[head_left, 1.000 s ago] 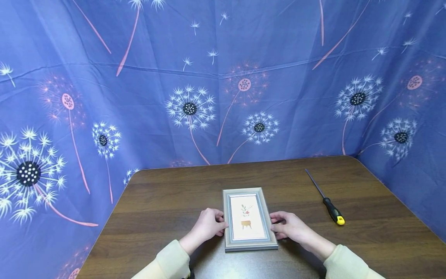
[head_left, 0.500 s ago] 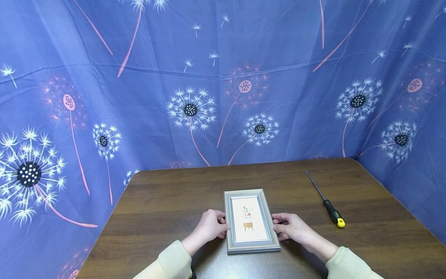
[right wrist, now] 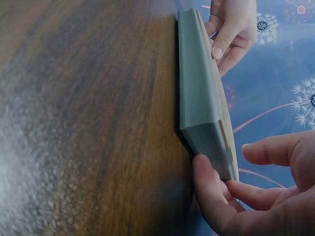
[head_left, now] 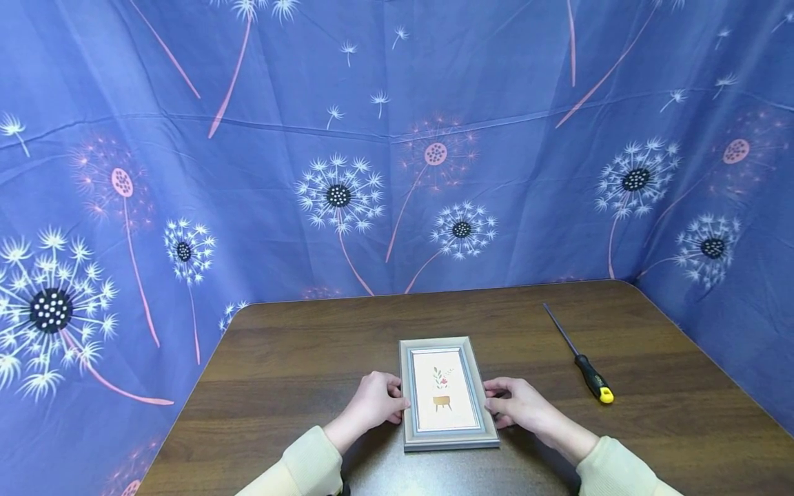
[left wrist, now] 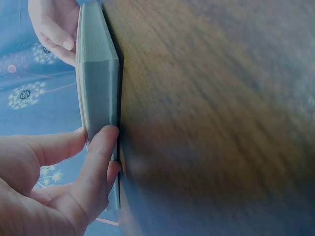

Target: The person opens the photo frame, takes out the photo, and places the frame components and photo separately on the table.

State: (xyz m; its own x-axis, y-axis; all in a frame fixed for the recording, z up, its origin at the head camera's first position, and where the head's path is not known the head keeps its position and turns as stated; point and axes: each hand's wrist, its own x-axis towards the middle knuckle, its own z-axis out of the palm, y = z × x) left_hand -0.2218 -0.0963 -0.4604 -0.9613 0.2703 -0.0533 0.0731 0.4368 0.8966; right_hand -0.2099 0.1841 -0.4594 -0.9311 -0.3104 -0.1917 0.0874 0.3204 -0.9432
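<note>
A picture frame with a pale grey-blue moulding lies on the brown wooden table. Its picture shows a plant in a brown pot on legs. On the left long side my left hand pinches the frame, thumb on the top edge and fingers against the side wall. My right hand is at the opposite side. In the right wrist view its curled fingers touch the frame's side near the lower corner, while the thumb is at the top edge, with a small gap seen there. The frame's underside is hidden.
A screwdriver with a black and yellow handle lies to the right of the frame, its shaft pointing away. Blue cloth with dandelion prints hangs behind and on both sides of the table.
In the head view the frame has shifted very slightly right and nearer, with both hands staying at its sides. During the last half second almost nothing has moved.
</note>
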